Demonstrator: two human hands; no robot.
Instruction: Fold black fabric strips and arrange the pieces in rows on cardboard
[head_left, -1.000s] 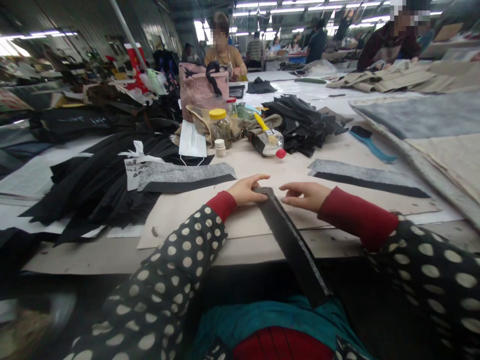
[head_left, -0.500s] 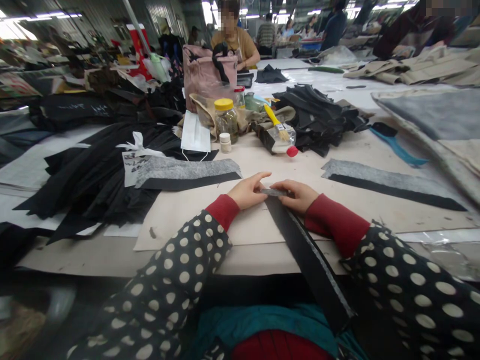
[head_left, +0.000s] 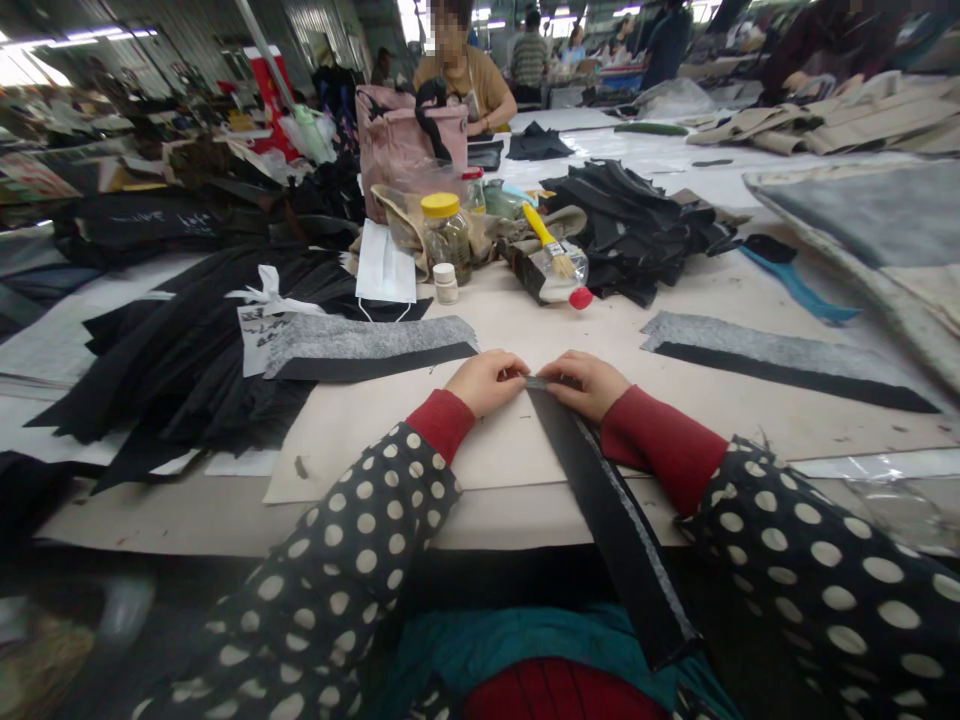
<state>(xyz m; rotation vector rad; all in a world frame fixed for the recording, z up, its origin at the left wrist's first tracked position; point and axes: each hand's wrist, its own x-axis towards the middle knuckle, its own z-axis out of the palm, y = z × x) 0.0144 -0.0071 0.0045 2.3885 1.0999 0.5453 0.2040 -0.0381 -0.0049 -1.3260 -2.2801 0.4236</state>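
Black strip (head_left: 606, 510), grey-edged, lies slantwise over the near edge of the table (head_left: 517, 515), far end pinched by left hand (head_left: 484, 384) and right hand (head_left: 596, 386), apparently at a folding step, seemingly calling next for even pressure.

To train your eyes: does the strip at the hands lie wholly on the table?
No, the black strip runs out past the table.

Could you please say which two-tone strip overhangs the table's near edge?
The middle strip, held by left hand and right hand; left strip and right strip don't.
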